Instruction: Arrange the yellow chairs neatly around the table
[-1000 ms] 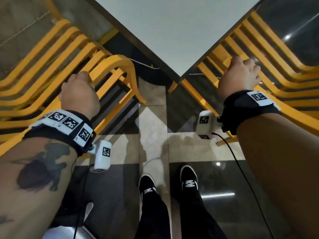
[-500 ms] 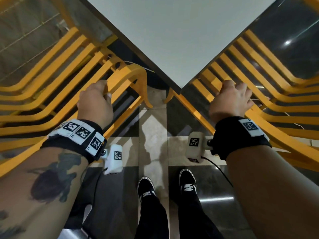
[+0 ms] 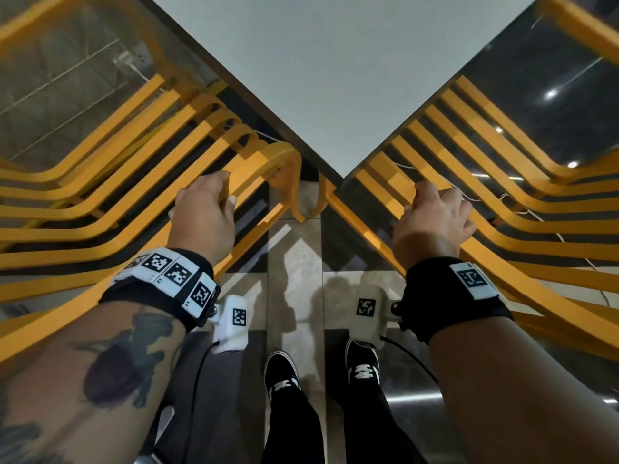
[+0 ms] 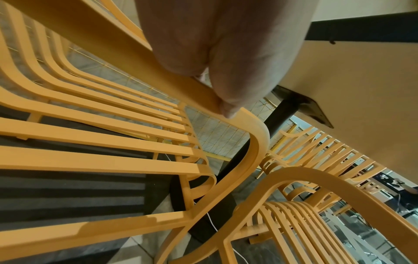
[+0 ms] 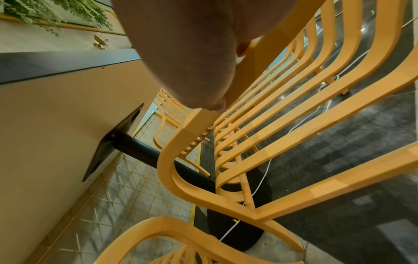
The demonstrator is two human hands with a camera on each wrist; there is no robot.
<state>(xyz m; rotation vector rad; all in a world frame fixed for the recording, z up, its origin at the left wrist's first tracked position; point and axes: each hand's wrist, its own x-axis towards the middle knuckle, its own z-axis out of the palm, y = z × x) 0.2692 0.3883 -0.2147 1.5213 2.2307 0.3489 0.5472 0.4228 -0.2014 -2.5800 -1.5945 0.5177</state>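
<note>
Your left hand (image 3: 204, 216) grips the left chair's (image 3: 100, 202) armrest, your right hand (image 3: 432, 219) the right chair's (image 3: 522, 229); both chairs flank the table's (image 3: 335, 72) near corner.

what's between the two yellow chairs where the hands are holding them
The table corner points into the gap between the left chair and right chair; below it, bare tiled floor, seen in the head view.
</note>
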